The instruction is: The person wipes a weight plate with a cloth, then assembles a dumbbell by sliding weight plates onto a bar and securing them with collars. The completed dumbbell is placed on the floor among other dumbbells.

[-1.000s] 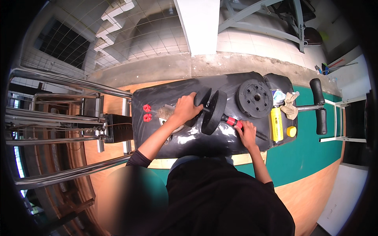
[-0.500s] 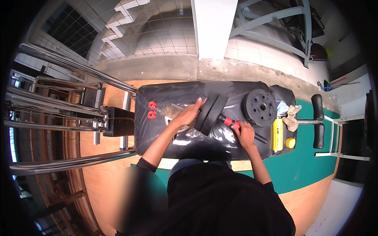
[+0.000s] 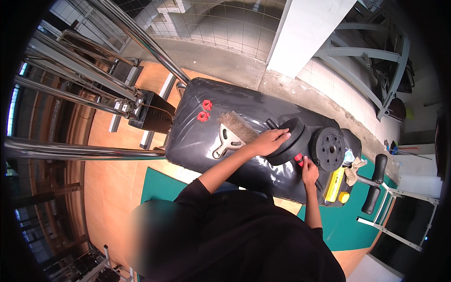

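Note:
A dumbbell with a red-and-black bar (image 3: 299,160) and thick black weight plates (image 3: 291,138) on one end is over the padded black bench (image 3: 197,141). My left hand (image 3: 268,143) grips the plates, its fingers laid over their outer side. Closed around the bar's red grip is my right hand (image 3: 310,171), beyond which the threaded end points toward me. The bar's other end (image 3: 271,124) sticks out past the plates. Another black weight plate (image 3: 328,149) lies flat to the right. On the left are two red star-shaped collar nuts (image 3: 207,105) (image 3: 203,116).
A wide brush (image 3: 228,140) with a cream handle lies left of my hands. A yellow bottle (image 3: 334,184), yellow cap (image 3: 344,197) and beige cloth (image 3: 354,171) rest at the bench's right end. Chrome rails (image 3: 141,42) rise at the left; black foam rollers (image 3: 374,183) stand right.
My view has turned and shifted, so the bench appears tilted. The dumbbell and both hands are closer to the loose plate, and the brush is now more fully uncovered.

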Tool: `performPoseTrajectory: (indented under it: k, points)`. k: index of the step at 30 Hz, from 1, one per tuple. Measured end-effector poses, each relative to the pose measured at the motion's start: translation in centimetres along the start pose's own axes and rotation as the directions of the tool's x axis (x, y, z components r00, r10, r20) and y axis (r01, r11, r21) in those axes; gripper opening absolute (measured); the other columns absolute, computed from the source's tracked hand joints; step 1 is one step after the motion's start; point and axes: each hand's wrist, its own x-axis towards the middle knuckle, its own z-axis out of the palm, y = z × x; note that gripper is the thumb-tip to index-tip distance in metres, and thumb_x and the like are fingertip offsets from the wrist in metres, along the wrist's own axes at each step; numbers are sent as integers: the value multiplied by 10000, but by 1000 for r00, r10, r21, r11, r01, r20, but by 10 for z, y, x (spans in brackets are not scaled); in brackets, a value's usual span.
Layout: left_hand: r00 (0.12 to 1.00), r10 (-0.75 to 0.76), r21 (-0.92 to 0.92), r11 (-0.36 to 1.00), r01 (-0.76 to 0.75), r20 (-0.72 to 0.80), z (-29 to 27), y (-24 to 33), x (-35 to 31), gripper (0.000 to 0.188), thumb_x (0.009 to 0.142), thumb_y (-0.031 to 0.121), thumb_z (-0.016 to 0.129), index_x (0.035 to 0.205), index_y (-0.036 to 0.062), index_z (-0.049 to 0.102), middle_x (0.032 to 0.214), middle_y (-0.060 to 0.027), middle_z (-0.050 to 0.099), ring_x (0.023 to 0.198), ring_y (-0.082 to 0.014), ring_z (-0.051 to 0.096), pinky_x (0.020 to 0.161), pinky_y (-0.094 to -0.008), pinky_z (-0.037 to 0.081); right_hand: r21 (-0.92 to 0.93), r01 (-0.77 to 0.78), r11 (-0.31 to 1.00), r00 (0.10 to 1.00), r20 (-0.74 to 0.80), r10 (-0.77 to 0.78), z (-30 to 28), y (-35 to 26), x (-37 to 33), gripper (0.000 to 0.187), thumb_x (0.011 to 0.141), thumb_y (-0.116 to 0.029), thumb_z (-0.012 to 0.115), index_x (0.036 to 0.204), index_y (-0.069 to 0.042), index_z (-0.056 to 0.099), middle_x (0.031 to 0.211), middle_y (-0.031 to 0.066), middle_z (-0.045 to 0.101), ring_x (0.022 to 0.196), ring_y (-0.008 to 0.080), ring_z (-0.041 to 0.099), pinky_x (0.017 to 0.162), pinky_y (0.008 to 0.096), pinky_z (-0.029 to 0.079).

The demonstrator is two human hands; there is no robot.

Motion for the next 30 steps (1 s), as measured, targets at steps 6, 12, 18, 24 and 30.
performPoseTrajectory:
  k: [6, 12, 18, 24, 30]
  points:
    - [927, -135, -329, 944, 14, -349, -67, -77, -34, 276, 923, 172, 548, 1170, 49, 571, 971, -72, 645, 870, -116, 588, 797, -264, 458, -30, 30, 999, 998, -46, -32, 11, 9, 10, 479, 910, -495, 454, 787, -89, 677, 674, 173, 623, 697, 381, 615, 631, 442, 459]
    - [558, -108, 196, 868, 457, -823, -136, -181, -75, 400, 758, 156, 716, 1132, 86, 592, 1120, -129, 534, 1049, -293, 510, 924, -384, 425, -51, 60, 997, 991, -115, -66, 17, 11, 12, 460, 917, -470, 448, 807, -97, 694, 661, 170, 623, 686, 368, 623, 640, 436, 469]
    - [687, -162, 350, 765, 541, -708, -152, -203, -77, 498, 684, 241, 794, 1115, 82, 600, 1094, -135, 537, 1057, -320, 498, 924, -391, 428, -75, 88, 993, 986, -135, -97, 19, 12, 11, 428, 920, -436, 452, 830, -103, 706, 629, 159, 617, 649, 364, 621, 622, 436, 475]
    - [736, -388, -326, 915, 236, -555, -134, -145, -69, 406, 842, 277, 680, 1121, 0, 579, 992, -69, 623, 840, -141, 609, 760, -276, 494, -50, 95, 994, 979, -176, -102, 27, 21, 7, 421, 922, -412, 458, 830, -83, 704, 619, 158, 614, 640, 364, 618, 615, 440, 471]
    - [943, -295, -667, 735, 121, -155, -70, -98, -28, 431, 903, 210, 607, 1264, 5, 490, 1110, -51, 610, 954, -91, 592, 819, -242, 498, -39, 66, 997, 995, -74, -69, 22, 27, 8, 460, 928, -440, 424, 782, -95, 692, 633, 169, 615, 666, 382, 615, 629, 461, 465]
